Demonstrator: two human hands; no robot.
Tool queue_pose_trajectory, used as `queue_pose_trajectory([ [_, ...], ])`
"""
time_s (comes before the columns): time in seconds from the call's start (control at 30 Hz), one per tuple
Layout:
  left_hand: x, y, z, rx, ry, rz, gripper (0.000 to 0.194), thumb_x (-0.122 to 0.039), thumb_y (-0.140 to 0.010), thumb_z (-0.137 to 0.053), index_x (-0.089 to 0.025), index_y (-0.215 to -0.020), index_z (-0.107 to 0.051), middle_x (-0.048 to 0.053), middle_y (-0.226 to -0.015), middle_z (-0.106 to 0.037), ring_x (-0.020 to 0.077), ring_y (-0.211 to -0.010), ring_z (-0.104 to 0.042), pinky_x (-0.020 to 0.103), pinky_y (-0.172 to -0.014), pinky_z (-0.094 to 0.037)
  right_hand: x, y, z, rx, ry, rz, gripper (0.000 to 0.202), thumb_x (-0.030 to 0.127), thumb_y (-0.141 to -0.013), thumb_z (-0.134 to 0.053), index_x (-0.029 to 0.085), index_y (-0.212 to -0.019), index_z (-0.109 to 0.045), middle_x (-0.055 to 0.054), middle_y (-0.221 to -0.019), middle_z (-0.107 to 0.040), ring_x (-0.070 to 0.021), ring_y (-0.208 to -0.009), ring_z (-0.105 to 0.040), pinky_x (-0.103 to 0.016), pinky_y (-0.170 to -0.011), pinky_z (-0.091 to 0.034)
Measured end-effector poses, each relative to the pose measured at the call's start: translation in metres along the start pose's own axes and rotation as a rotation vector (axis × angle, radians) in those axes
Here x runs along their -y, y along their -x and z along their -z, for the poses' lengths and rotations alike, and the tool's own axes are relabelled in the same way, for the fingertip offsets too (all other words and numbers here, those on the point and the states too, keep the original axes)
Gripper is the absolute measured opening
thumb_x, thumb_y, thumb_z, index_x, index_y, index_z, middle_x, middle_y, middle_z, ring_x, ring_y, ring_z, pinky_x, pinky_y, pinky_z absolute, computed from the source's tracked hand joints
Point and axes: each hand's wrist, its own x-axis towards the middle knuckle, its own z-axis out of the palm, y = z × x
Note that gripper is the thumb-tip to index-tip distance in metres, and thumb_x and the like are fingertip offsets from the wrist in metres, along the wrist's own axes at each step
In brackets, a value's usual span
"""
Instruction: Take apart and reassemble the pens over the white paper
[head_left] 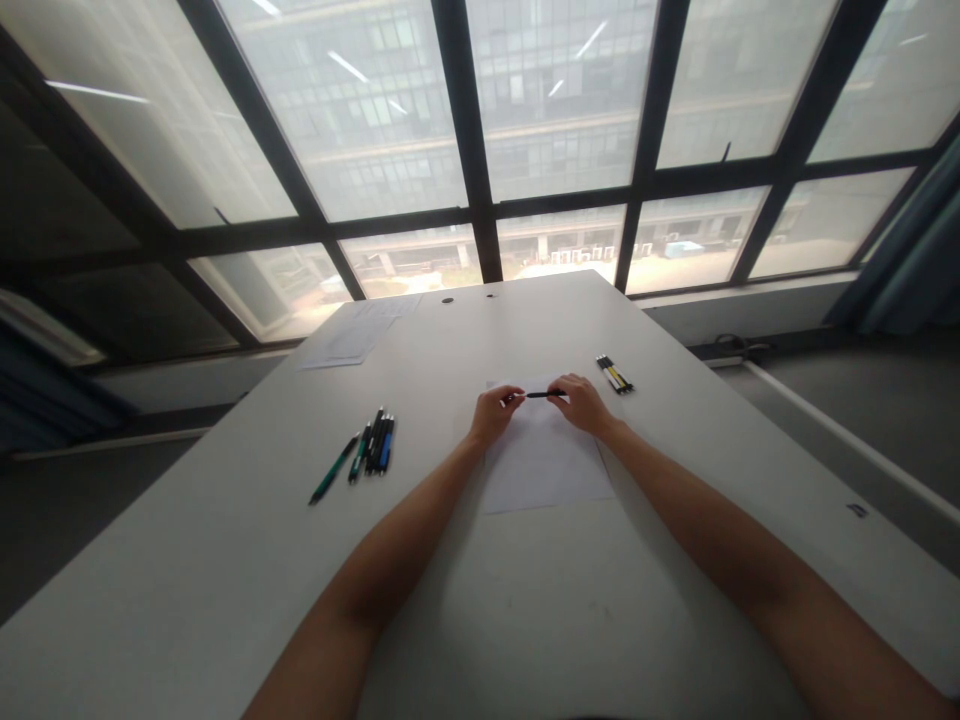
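A slim black pen (pixel 543 394) lies level above the top part of a white paper sheet (pixel 547 465). My right hand (pixel 581 402) is closed around the pen's right part, and its other end points left. Just beyond that end, my left hand (pixel 495 412) is pinched, with a small dark piece showing between its fingertips. Whether this piece is a pen cap or another part, I cannot tell. To the left, several pens in black, green and blue (pixel 375 445) lie side by side, with a green pen (pixel 334 470) slanting beside them.
Several thin black, white and yellow pieces (pixel 615 374), perhaps pens or refills, lie right of my right hand. More printed papers (pixel 349 338) rest at the white table's (pixel 525 620) far left. Large windows (pixel 555 100) stand behind the table.
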Motion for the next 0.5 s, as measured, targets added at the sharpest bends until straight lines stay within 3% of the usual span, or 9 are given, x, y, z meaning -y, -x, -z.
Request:
queue_pose_trajectory([
  [0.27, 0.001, 0.000, 0.000, -0.005, -0.031, -0.031, 0.016, -0.031, -0.087, -0.065, -0.023, -0.088, -0.078, 0.003, -0.082, -0.073, 0.0159, -0.072, -0.063, 0.029, -0.073, -0.050, -0.003, 0.000, -0.001, -0.035, 0.013, -0.036, 0.007, 0.018, -0.085, -0.067, 0.022, -0.091, -0.067, -0.004, -0.093, -0.071, -0.0226, -0.094, -0.059, -0.036, -0.086, -0.037],
  [0.5, 0.007, -0.001, 0.001, -0.094, -0.072, -0.012, 0.017, -0.030, -0.089, -0.063, -0.021, -0.087, -0.077, 0.004, -0.083, -0.073, 0.0160, -0.074, -0.063, 0.029, -0.075, -0.049, -0.015, 0.002, 0.001, -0.128, 0.108, -0.201, 0.010, 0.014, -0.084, -0.063, 0.021, -0.090, -0.067, -0.006, -0.095, -0.070, -0.0244, -0.098, -0.058, -0.038, -0.089, -0.033],
])
